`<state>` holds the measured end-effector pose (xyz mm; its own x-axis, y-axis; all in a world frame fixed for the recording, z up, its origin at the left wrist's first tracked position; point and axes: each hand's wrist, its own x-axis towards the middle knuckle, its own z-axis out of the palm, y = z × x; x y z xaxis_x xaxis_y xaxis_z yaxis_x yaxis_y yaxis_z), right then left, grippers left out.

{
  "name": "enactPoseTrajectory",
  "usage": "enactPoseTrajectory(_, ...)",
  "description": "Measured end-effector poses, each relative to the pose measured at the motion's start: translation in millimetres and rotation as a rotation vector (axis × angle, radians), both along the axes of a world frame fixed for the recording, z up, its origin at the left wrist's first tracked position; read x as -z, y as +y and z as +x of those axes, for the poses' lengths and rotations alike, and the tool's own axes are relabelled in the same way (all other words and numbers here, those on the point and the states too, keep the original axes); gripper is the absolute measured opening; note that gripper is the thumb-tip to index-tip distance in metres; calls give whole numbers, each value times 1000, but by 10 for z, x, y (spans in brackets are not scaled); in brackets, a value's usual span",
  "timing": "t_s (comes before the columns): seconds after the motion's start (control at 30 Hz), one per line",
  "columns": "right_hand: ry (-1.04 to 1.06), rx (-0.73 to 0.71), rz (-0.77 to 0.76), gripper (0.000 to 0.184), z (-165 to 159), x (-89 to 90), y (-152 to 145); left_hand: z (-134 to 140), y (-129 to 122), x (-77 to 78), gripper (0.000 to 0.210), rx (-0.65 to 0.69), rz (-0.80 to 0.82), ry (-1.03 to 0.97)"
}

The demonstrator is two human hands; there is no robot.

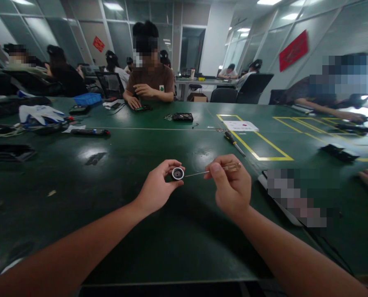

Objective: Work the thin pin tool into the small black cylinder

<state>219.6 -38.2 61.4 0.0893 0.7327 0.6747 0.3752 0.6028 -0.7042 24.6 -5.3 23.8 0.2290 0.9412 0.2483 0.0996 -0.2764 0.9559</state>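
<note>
Between the thumb and fingers of my left hand (157,185) is a small round part (178,174) with a pale ring and a dark centre; its exact kind does not show. My right hand (233,187) is wrapped round the clear amber handle of a thin screwdriver (198,173). The screwdriver's shaft points left, and its tip is close to the right side of the round part. Whether the tip touches the part I cannot tell. Both hands are held above the green table (125,243).
A black-and-yellow screwdriver (234,143) lies beyond my right hand, near a white paper (241,126). At right are a pale-edged flat device (282,202) and a black block (340,152). White gloves (41,114) and a blue bin (87,99) stand back left. A person (149,78) sits opposite.
</note>
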Motion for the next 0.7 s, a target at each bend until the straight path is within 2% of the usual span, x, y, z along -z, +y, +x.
enactPoseTrajectory(0.1, -133, -1, -37, 22, -5, 18, -44, -80, -30, 55, 34, -9, 37, 100)
enactPoseTrajectory(0.23, -245, -26, -22, 16, -33, 12, -73, -137, -22, 88, 38, -32, 77, 144)
enactPoseTrajectory(0.4, -334, -39, 32, 14, -41, 6, -12, -130, -42, 65, 33, -23, 140, 247)
enactPoseTrajectory(0.7, -307, -41, 109, 9, -47, 38, 20, -129, -74, 54, 40, -70, 211, 315)
